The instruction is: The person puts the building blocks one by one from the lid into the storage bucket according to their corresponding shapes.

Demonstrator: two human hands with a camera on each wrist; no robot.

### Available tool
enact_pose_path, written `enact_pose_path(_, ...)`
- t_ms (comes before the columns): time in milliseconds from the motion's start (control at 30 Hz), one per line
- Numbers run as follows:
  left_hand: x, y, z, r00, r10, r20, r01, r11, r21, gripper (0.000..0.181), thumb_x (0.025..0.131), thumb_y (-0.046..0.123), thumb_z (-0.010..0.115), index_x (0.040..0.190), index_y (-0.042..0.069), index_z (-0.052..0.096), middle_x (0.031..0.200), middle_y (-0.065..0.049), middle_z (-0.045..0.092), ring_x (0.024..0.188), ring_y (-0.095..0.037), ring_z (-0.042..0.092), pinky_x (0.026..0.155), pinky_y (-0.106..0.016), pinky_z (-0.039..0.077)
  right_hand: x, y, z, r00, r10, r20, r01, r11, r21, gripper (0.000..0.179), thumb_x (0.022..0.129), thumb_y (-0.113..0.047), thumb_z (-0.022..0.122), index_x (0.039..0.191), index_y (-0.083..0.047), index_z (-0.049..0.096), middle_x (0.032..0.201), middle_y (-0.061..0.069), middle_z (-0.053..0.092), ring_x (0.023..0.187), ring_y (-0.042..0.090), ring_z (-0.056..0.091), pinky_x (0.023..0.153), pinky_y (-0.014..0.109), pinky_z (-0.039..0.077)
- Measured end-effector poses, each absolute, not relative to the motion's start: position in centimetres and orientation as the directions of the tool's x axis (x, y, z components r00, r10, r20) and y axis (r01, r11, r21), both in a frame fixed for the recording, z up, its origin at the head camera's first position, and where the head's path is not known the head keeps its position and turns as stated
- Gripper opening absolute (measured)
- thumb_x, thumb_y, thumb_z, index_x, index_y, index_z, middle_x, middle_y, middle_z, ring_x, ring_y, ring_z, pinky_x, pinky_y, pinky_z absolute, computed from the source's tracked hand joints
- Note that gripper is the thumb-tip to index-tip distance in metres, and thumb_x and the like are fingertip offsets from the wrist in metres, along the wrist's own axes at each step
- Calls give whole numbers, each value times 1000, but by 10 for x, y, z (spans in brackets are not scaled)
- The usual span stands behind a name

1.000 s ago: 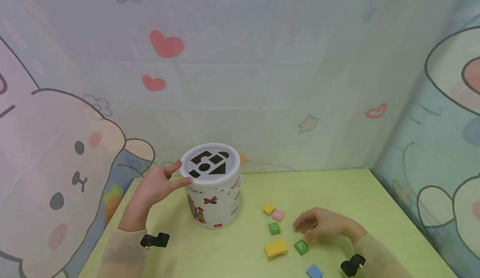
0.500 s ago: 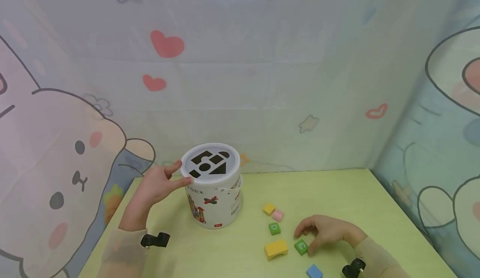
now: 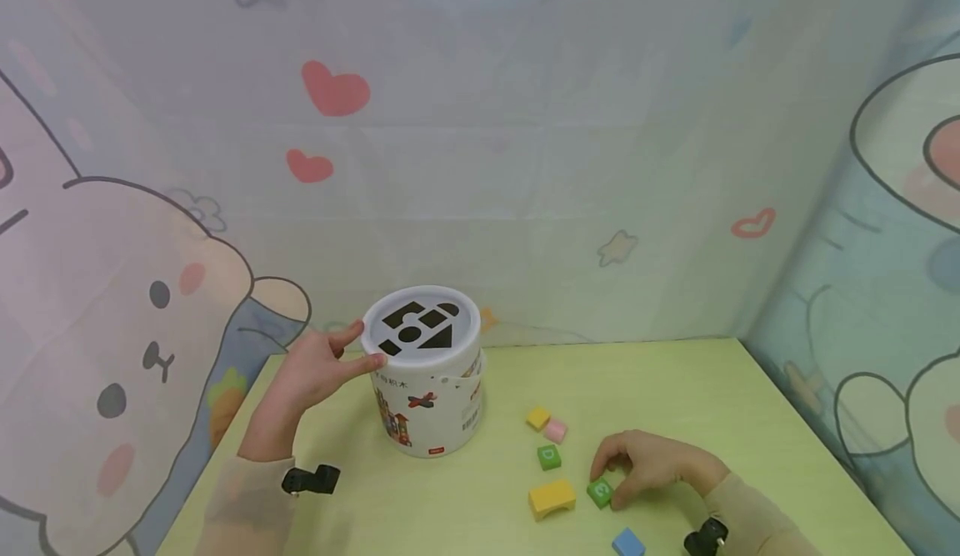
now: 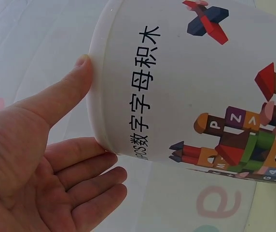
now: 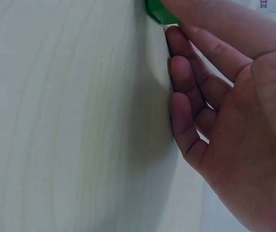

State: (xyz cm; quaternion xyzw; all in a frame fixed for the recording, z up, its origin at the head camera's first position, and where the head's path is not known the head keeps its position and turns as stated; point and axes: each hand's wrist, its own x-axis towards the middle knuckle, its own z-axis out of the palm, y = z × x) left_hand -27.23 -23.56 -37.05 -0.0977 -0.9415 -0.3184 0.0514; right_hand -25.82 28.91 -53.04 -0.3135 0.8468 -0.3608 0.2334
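Note:
A white bucket (image 3: 450,414) with a lid (image 3: 423,358) pierced by shaped holes stands upright at the table's left. My left hand (image 3: 315,373) touches the lid's rim with thumb and fingertips; in the left wrist view those fingers (image 4: 87,154) stay fairly straight and spread. Further right, my right hand (image 3: 656,460) pinches a green block (image 3: 600,492) between thumb and forefinger, low over the table. Only a corner of this green block shows in the right wrist view, where the other fingers (image 5: 184,79) are bent.
Left of the right hand lie another green block (image 3: 549,457), a yellow arch block (image 3: 552,498), a small yellow block (image 3: 537,418) and a pink block (image 3: 555,431). A blue block (image 3: 628,543) lies at the front. A printed cloth (image 3: 540,206) rises behind the table.
My right hand has come down and toward me, thumb and forefinger closing on the green block, which has shifted slightly left. The left hand and bucket have stayed put.

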Motion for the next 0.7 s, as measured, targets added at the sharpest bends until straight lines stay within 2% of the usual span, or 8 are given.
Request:
enact_pose_path(133,-271,-236,-371,-975,150,161,217,778,589,90,90,59,82,158,9,50,146,-32,59,106,-33,58,70,-38,45,-262,290,-528,-706,-688,-168,-350,545,-762,27,85,-22,88,110,-27,80,104,-9,74,94,10,61,86,29,49)
enact_pose_path(233,-271,-237,-372,-975,150,162,218,770,599,91,90,59,83,158,9,50,124,-31,69,102,-33,58,65,-37,43,-266,291,-524,-716,-680,-158,-323,523,-789,25,88,-20,85,112,-23,79,103,-6,75,95,13,66,85,30,53)
enact_pose_path(333,-271,-237,-372,-974,152,170,225,763,606,92,89,60,83,158,9,50,113,-30,71,97,-32,58,62,-36,42,-270,289,-520,-726,-675,-133,-308,491,-815,26,92,-20,82,118,-18,78,108,-3,76,98,17,69,87,31,55)
enact_pose_path(367,-271,-237,-372,-975,151,166,222,759,613,92,89,60,83,158,9,49,105,-29,70,93,-32,56,60,-36,41,-272,288,-518,-730,-672,-121,-306,481,-822,26,94,-20,81,119,-17,78,109,-2,76,99,18,69,87,32,55)
enact_pose_path(600,-273,-237,-372,-973,151,176,228,759,609,91,89,59,83,158,9,50,111,-29,71,94,-31,56,62,-36,42,-283,272,-499,-756,-655,-5,-352,413,-840,27,102,-21,74,128,-13,74,119,2,75,108,20,69,93,33,55)
enact_pose_path(667,-272,-237,-372,-973,150,177,228,762,607,91,89,59,83,158,9,50,110,-28,72,96,-31,56,62,-36,43,-287,264,-490,-762,-647,26,-371,405,-836,26,103,-21,74,128,-12,74,120,2,75,109,20,69,95,34,55)
enact_pose_path(700,-272,-237,-372,-974,149,172,224,760,610,91,89,59,83,158,9,50,104,-26,71,93,-31,55,61,-36,42,-289,260,-485,-765,-643,40,-382,403,-832,26,104,-21,73,128,-13,74,119,2,75,109,20,69,96,34,55)
